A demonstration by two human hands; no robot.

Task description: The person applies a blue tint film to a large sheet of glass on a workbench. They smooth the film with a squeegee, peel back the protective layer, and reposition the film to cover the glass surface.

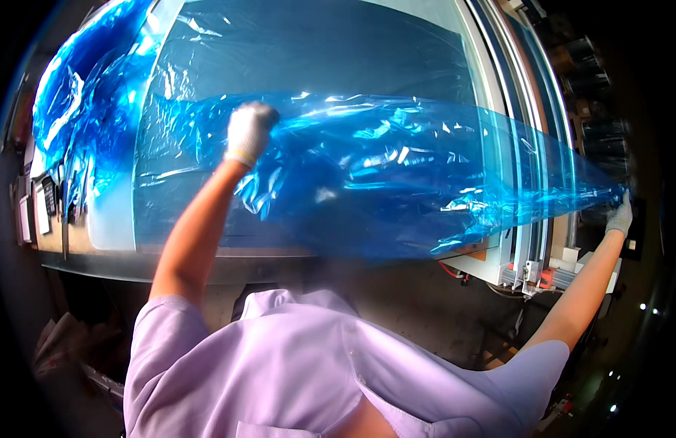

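Note:
A sheet of clear blue plastic film stretches in shiny folds between my hands, above the worktable. My left hand, in a white knit glove, is closed on the film's edge over the middle of the table; its fingers are slightly blurred. Far out to the right, my right hand, also gloved in white, grips the other end, where the film narrows into a gathered point. Beneath the raised film lies a flat dark sheet with a smooth, glossy surface.
A crumpled heap of blue film lies at the table's left end. Metal rails run along the right side, with a small bracket fitting at their near end. Black rolls stand beyond them. The table's front edge is close to my body.

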